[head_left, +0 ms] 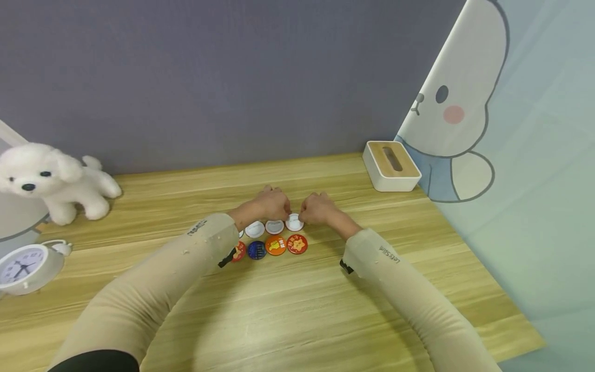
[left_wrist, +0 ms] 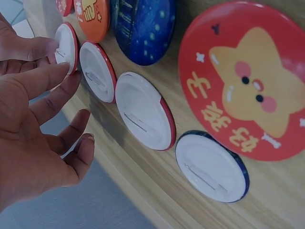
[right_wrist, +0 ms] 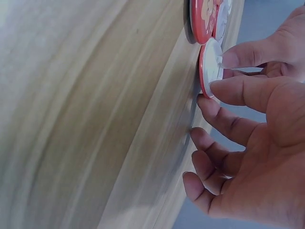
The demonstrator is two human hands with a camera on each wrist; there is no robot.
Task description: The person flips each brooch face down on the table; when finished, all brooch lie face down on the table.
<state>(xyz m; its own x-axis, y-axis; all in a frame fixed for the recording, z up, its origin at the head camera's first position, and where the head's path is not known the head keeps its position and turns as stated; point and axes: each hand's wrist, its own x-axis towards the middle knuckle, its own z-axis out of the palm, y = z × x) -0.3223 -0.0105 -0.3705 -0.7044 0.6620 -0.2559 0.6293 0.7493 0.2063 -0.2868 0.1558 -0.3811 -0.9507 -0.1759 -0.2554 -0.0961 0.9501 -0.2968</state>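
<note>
A round pin badge (head_left: 294, 222), white back and pin facing up, is at the right end of the far row, between both hands. My left hand (head_left: 274, 203) pinches its left rim with thumb and finger. On the opposite rim, my right hand (head_left: 319, 208) holds it between thumb and index finger, the other fingers loosely bent in the right wrist view. Left of it lie more white-backed badges (left_wrist: 145, 112). The near row is face up: a red star badge (head_left: 297, 244), an orange thumbs-up badge (head_left: 276, 245), a dark blue badge (head_left: 256, 250) and another red badge (head_left: 239, 251), partly covered by the left sleeve.
The badges lie on a wood-grain table (head_left: 279, 310). A white plush dog (head_left: 69, 181) and a white alarm clock (head_left: 29, 267) stand at the left. Toward the back right is a white tissue box with a wooden lid (head_left: 392, 160). A grey panel (head_left: 232, 88) rises behind the table.
</note>
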